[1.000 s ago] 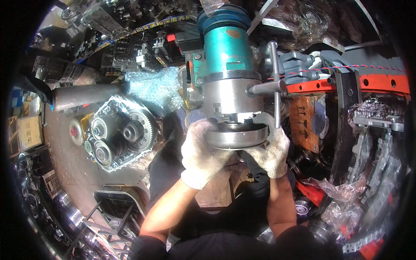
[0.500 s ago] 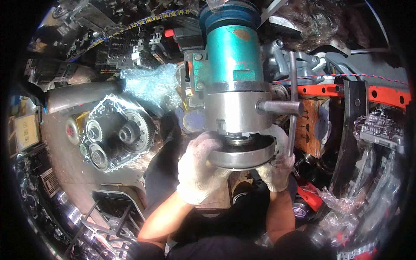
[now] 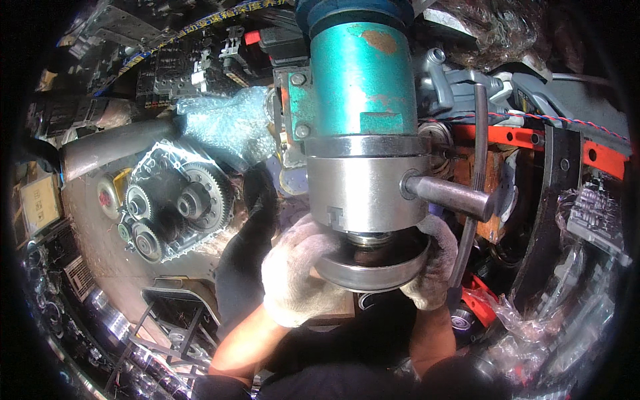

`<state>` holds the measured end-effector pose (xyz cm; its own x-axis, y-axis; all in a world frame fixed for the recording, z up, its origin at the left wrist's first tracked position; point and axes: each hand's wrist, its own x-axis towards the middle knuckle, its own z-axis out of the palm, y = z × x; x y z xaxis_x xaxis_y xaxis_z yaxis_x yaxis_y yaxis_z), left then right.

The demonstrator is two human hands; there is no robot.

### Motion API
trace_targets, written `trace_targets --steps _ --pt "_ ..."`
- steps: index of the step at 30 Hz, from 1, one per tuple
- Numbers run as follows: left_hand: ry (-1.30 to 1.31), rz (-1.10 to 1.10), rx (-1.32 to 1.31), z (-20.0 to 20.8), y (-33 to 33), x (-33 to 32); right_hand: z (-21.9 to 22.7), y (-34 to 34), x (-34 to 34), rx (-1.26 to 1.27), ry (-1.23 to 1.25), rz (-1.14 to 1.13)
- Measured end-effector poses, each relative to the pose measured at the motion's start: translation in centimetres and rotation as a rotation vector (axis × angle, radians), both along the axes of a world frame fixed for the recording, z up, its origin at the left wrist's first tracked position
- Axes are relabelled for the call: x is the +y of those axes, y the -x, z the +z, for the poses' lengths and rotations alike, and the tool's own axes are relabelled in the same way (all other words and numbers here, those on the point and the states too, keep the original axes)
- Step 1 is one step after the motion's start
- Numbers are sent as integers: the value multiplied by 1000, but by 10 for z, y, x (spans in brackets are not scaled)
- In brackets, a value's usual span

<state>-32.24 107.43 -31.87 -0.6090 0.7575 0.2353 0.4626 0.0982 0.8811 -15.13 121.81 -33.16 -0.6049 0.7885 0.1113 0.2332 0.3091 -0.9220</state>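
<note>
Both my hands wear white knit gloves. My left hand (image 3: 299, 272) grips the left side of a shallow round metal drum (image 3: 373, 275), and my right hand (image 3: 433, 263) grips its right side. The drum's far side sits at the jaws of a silver lathe chuck (image 3: 360, 190) on a green cylindrical machine head (image 3: 360, 80). Whether the jaws clamp its hub I cannot tell. A chuck key (image 3: 450, 195) stands in the chuck's right side, its long crossbar running down past my right hand. Some fingertips are hidden behind the drum.
An opened gear housing (image 3: 177, 203) with several gears lies at the left, near bubble-wrapped material (image 3: 227, 127). A red perforated metal bar (image 3: 513, 137) crosses the right. Grey metal arms (image 3: 467, 90) lie behind it, and plastic-wrapped parts (image 3: 533, 340) fill the lower right.
The chuck, drum and my hands appear larger and lower in the picture as my viewpoint shifts. Both hands keep their hold on the drum.
</note>
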Motion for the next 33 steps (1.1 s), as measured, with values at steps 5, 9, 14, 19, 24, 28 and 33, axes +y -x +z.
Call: trace_targets --steps 5,9,14,19,24,28,33 --pt "-1 18 -2 -3 -3 -2 -14 -8 -1 9 -36 20" --pt "-46 -8 94 -12 -4 -4 -21 -24 14 -235 -180 150" --pt "-89 16 128 -16 -8 -4 -25 -21 16 -247 7 165" --pt "-99 1 140 -15 -10 -4 -25 -4 4 544 1241 47" --pt "-88 43 151 -13 -13 -4 -28 7 -7 600 978 15" --pt "-83 64 159 -9 -12 -3 -25 9 -9 371 925 -132" --pt "-53 57 135 -5 -9 0 -20 9 -6 196 565 -25"
